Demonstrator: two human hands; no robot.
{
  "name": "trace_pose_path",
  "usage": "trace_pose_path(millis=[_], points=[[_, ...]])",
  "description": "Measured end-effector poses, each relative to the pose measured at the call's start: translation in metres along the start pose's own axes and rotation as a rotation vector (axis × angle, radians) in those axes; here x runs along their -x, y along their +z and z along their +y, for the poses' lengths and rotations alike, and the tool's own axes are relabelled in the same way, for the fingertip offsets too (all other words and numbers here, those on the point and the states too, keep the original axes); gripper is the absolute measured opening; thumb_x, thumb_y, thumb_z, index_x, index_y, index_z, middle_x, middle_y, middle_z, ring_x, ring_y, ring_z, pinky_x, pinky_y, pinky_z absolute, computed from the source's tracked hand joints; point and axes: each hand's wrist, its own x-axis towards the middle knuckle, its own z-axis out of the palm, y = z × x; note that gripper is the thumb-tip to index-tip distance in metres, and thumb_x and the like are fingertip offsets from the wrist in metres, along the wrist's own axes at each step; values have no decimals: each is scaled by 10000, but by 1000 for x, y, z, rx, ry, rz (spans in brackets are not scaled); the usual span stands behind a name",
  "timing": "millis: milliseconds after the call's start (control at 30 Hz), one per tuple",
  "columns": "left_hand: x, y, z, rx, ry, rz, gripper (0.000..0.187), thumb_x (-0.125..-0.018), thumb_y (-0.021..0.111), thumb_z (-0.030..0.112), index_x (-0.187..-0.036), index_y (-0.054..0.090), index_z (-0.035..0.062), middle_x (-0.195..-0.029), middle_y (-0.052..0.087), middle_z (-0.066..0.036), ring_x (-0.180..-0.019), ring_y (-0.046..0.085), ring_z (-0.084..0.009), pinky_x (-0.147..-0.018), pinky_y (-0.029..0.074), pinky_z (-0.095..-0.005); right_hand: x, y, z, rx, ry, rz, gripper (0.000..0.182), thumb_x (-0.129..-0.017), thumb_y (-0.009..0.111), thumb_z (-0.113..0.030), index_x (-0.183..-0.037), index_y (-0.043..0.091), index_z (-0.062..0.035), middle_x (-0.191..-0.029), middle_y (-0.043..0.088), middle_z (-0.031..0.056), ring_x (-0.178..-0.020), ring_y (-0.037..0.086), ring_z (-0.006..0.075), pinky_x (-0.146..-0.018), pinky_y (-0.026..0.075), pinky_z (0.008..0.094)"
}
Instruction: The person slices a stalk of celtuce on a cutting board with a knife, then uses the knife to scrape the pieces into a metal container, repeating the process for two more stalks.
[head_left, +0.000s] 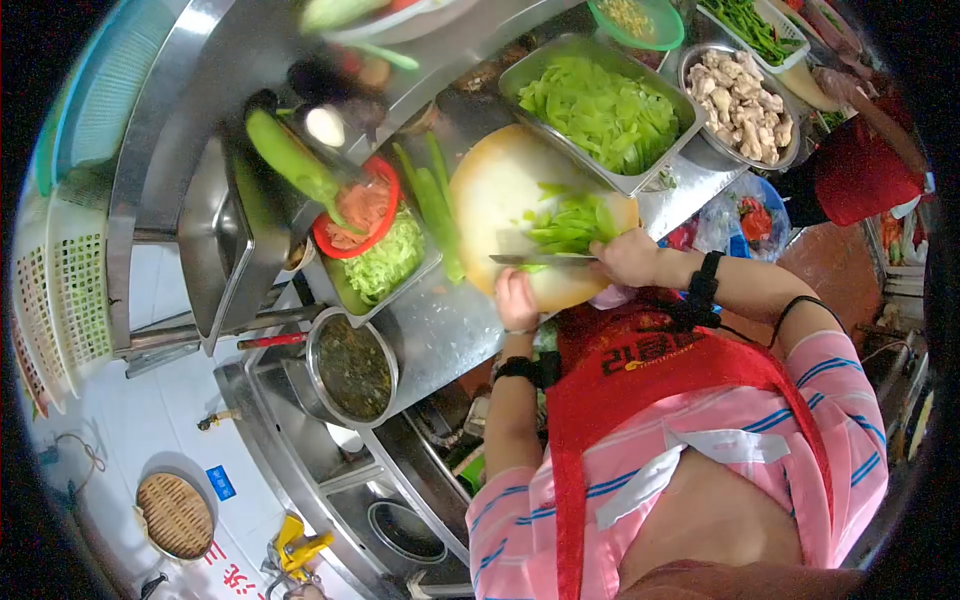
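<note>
My right hand (pixel 627 258) is closed round the handle end of a cleaver (pixel 545 260), whose blade lies across the round cutting board (pixel 490 190). At the blade's other end is my left hand (pixel 516 300), fingers drawn together near its edge; what they hold, if anything, is hidden. Cut green vegetable pieces (pixel 575 225) are heaped just beyond the blade. Long whole green stalks (pixel 435 205) lie beside the board's left side. A metal tray (pixel 652 183) full of sliced green vegetable (pixel 600 110) stands at the board's far right edge.
Left of the board are a red bowl (pixel 318 238) of pink shreds, a tray (pixel 345 305) of green shreds and a pot (pixel 392 395) of dark food. Farther right stand a bowl (pixel 790 150) of pale meat pieces and a green bowl (pixel 672 30). Another person's red clothing (pixel 865 170) shows at right.
</note>
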Motion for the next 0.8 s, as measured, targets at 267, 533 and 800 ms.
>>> trace_pose_path(millis=[267, 533, 800], points=[[-1, 1, -1, 2, 4, 17, 131, -764, 581, 25, -884, 534, 1, -968, 513, -176, -893, 497, -348, -790, 403, -412, -2, -4, -1, 1, 17, -32, 309, -846, 434, -316, -948, 538, -44, -777, 639, 139, -713, 634, 292, -584, 491, 430], [0, -1, 0, 3, -13, -4, 127, -775, 564, 28, -897, 533, 6, -960, 514, -174, -888, 495, -345, -793, 393, -417, -8, 9, 1, -14, 2, 23, 354, -859, 413, -369, -918, 554, -50, -741, 636, 142, -700, 629, 305, -590, 489, 423], [1, 1, -2, 50, -19, 14, 139, -773, 560, 16, -905, 522, 3, -943, 515, -177, -878, 499, -346, -797, 390, -414, 6, -3, -3, -43, 17, 93, 312, -839, 463, -347, -872, 547, -48, -663, 609, 147, -620, 612, 314, -554, 480, 430]])
